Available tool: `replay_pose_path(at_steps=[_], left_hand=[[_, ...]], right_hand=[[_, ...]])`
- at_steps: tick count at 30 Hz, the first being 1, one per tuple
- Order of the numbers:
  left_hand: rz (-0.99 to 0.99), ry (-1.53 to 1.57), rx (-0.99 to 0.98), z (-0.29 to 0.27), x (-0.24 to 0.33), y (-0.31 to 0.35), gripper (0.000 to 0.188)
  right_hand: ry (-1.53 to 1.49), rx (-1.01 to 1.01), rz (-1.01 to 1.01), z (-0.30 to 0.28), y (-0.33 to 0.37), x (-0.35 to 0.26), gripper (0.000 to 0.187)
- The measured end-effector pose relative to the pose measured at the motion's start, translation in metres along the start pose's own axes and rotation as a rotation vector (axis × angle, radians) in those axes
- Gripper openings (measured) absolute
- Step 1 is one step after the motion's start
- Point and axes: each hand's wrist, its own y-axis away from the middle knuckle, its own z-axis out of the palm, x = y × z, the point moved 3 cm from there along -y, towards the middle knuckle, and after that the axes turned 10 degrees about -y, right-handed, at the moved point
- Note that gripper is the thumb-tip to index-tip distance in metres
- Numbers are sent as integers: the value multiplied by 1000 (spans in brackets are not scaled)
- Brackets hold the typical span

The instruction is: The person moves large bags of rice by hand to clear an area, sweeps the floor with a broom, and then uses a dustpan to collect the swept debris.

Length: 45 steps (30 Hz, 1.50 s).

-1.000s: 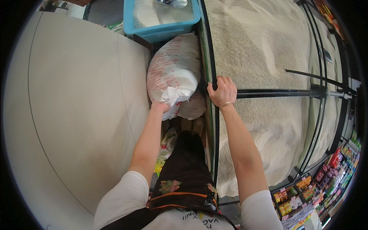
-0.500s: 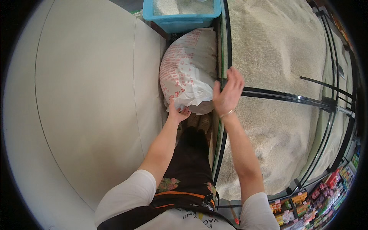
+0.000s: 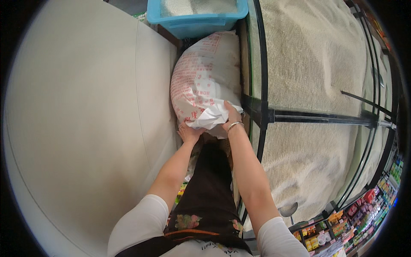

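Note:
A big, full white sack (image 3: 207, 70) with red print fills the narrow gap in front of me. Its near end is loose and creased. My left hand (image 3: 189, 132) has hold of the left side of that end, thumb up on the sack. On the right side, my right hand (image 3: 231, 115), with a bangle at the wrist, grips the folded edge. The fingers of both hands are partly hidden under the sack.
A blue plastic tub (image 3: 197, 25) of white grain stands beyond the sack. Black-framed bins of pale grain (image 3: 308, 154) line the right, one with a metal scoop (image 3: 288, 209). A large pale panel (image 3: 81, 120) borders the left. Stocked shelves (image 3: 355, 218) show at lower right.
My right hand has come down from the bin's frame onto the sack's near edge. My left hand has shifted slightly left and nearer, still at the sack.

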Motion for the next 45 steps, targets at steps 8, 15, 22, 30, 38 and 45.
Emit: replay_pose_path(at_steps=[8,15,22,30,38,45], left_hand=[[-226,175,98,14,27,-5,75],[-104,-32,217,53,9,6,48],[403,-159,45,70,-20,-17,40],[256,302,-272,54,-57,-17,35],[40,321,-281,-59,-35,38,28],[69,182,-262,-95,-83,123,27]], right_hand=[[117,145,-38,-20,-80,18,39],[33,-96,174,-29,-70,42,33],[219,-104,154,-49,-50,51,33],[481,-8,-227,-33,-7,46,19],[425,-49,-323,10,101,41,21],[680,-97,-266,-54,175,60,23]])
